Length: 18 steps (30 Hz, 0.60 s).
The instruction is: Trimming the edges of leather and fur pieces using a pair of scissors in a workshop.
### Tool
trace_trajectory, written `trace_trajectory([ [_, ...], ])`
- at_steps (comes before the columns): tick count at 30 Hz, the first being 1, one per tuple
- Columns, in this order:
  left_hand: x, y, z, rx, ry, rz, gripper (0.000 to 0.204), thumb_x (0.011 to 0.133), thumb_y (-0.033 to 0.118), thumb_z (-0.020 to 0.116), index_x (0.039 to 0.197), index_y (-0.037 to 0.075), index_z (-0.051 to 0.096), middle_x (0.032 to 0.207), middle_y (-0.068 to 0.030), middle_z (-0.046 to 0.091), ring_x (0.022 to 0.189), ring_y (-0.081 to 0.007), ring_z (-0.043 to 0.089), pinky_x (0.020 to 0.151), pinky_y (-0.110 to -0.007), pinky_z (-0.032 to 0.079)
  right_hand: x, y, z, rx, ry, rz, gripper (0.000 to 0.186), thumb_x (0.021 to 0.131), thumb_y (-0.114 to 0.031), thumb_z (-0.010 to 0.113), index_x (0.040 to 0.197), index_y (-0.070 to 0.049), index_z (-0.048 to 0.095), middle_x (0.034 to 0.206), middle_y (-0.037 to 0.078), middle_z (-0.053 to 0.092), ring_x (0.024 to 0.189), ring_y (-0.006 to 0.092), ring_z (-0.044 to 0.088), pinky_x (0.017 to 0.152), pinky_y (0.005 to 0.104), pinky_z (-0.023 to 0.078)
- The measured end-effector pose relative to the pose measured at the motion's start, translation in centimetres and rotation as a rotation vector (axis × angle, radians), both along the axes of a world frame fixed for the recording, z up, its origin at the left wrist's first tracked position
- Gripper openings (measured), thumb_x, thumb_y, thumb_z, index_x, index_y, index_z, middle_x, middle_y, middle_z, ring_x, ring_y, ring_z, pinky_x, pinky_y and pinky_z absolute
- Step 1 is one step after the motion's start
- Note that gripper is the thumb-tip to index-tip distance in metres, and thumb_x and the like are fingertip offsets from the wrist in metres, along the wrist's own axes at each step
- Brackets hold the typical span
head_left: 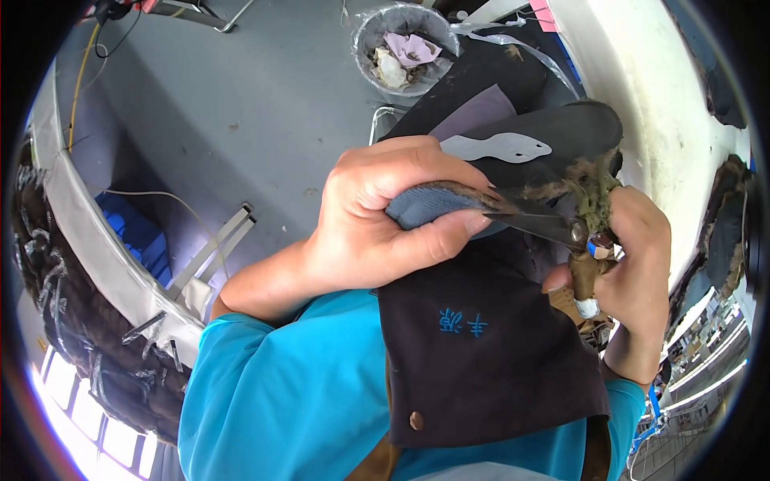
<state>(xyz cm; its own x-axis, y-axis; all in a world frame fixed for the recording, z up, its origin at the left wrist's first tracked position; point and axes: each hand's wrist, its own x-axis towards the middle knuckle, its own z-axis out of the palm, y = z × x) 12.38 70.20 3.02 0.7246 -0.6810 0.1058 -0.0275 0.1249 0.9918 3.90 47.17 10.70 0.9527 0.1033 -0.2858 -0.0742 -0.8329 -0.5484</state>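
My left hand [373,212] pinches a folded grey-blue ribbed piece of material [425,204] with a brown furry edge, thumb below and fingers above. In my right hand [639,256] is a pair of scissors [536,224], its handles wrapped in worn greenish-brown cloth. The blades point left and meet the furry edge close to my left thumb and fingertips. How far apart the blades are, I cannot tell. Beyond my hands, a pale grey flat cut-out [501,147] with small holes lies over the dark cloth on my lap. Tufts of brown fluff hang near the scissors.
A clear-lined waste bin [358,56] with scraps stands on the grey floor at the top. The white table edge [642,88] curves along the right, with dark furry pieces [726,216] past it. Brown fur bundles [80,321] lie at far left. My dark apron [489,369] hangs below.
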Motion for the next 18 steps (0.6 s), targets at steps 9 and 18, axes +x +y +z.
trace_trajectory([
  [9, 0.0, 0.0, 0.2, -0.013, 0.042, -0.043, 0.015, 0.073, 0.003, 0.068, 0.088, 0.0, 0.065, 0.073, -0.0063, 0.063, 0.062, -0.013, 0.059, 0.054, -0.025, 0.045, -0.1, 0.0, -0.6, 0.012, -0.076, 0.032, 0.057, 0.037, -0.023, 0.082, 0.087, -0.003, 0.063, 0.074, 0.01, 0.057, 0.065, 0.0323, 0.053, 0.058, 0.0357, 0.04],
  [18, -0.7, -0.3, 0.1, -0.032, 0.09, -0.048, 0.018, 0.07, 0.004, 0.065, 0.087, -0.002, 0.064, 0.07, -0.0061, 0.057, 0.058, -0.0102, 0.048, 0.051, -0.024, 0.035, -1.2, 0.1, -1.2, 0.114, 0.015, -0.023, 0.057, 0.035, -0.019, 0.081, 0.087, -0.004, 0.063, 0.076, 0.01, 0.06, 0.07, 0.0329, 0.056, 0.061, 0.0359, 0.042],
])
